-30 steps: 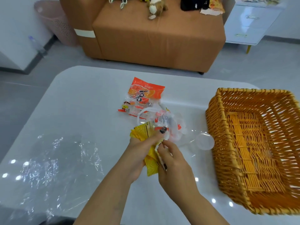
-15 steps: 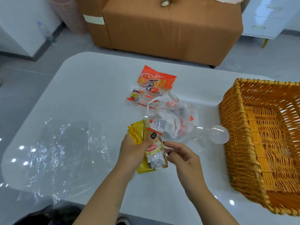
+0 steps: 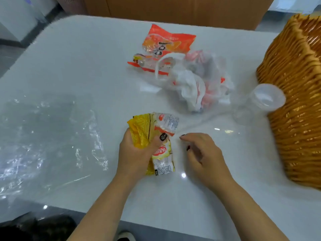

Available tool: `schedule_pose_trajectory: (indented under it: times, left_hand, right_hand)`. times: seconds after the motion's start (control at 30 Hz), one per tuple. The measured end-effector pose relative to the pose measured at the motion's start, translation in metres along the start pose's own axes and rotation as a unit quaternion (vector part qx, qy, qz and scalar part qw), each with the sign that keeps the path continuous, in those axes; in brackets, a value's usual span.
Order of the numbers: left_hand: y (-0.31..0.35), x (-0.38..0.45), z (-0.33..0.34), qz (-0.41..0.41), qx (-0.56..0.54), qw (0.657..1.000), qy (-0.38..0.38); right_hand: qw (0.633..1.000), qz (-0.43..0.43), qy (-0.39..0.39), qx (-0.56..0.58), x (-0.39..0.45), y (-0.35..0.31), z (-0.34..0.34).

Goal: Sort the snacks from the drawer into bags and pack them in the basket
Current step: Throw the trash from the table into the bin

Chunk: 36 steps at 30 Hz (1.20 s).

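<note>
Near the table's front edge, the left hand (image 3: 137, 152) grips a fanned stack of yellow snack packets (image 3: 147, 131), thumb pressed across the top one. Just beside it the right hand (image 3: 203, 153) hovers with loosely curled fingers, holding nothing. Farther back lie a filled clear plastic bag (image 3: 196, 82) and an orange snack packet (image 3: 166, 42); the wicker basket (image 3: 298, 101) stands at the right.

White table (image 3: 73, 63), orange snack packet (image 3: 166, 41), filled bag (image 3: 198, 80), wicker basket (image 3: 298, 108), clear plastic sheet (image 3: 48, 136)

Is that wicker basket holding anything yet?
Cannot tell fully: the basket is cut off by the frame edge; the visible part shows only weave.
</note>
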<state>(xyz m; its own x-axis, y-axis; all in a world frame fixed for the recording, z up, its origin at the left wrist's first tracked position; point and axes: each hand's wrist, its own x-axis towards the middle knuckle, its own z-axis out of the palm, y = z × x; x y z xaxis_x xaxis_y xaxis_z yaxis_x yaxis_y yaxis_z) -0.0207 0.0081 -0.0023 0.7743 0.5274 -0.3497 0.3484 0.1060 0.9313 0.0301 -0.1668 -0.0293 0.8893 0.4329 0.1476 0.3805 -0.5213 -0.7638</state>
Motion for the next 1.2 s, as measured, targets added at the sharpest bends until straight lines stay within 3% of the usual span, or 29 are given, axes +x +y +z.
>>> schedule_pose_trajectory:
  times: [0.07,0.13,0.3,0.47,0.53,0.6,0.73,0.97,1.2]
  left_hand:
    - [0.0,-0.001,0.001,0.055,0.044,0.997,-0.023]
    - [-0.007,0.0,0.003,0.088,0.075,0.993,-0.023]
    - [-0.022,0.006,0.006,0.124,0.104,0.987,0.026]
    - [-0.014,0.009,0.013,0.079,0.13,0.988,0.032]
    - [-0.007,0.014,0.013,0.035,0.129,0.991,0.024]
    - [0.001,0.017,0.011,-0.004,0.101,0.995,0.013]
    - [0.025,0.014,0.005,-0.033,0.049,0.998,0.005]
    - [0.077,0.006,-0.013,-0.035,0.072,0.996,-0.031]
    - [0.097,-0.009,-0.064,-0.058,0.109,0.989,-0.081]
  right_hand:
    - [0.993,-0.086,-0.037,-0.073,0.002,0.018,-0.004]
    - [0.987,-0.111,-0.045,-0.106,0.002,0.029,-0.002]
    - [0.981,-0.12,-0.003,-0.152,-0.001,0.033,0.011]
    - [0.983,-0.115,0.017,-0.143,-0.001,0.031,0.01]
    - [0.996,-0.064,0.014,-0.057,0.001,0.022,0.006]
    - [0.995,0.049,0.023,0.082,0.006,0.001,-0.002]
    - [0.941,0.228,0.027,0.249,0.023,-0.04,-0.019]
    - [0.876,0.318,-0.016,0.363,0.07,-0.099,-0.041]
    - [0.87,0.309,-0.082,0.374,0.088,-0.144,-0.029]
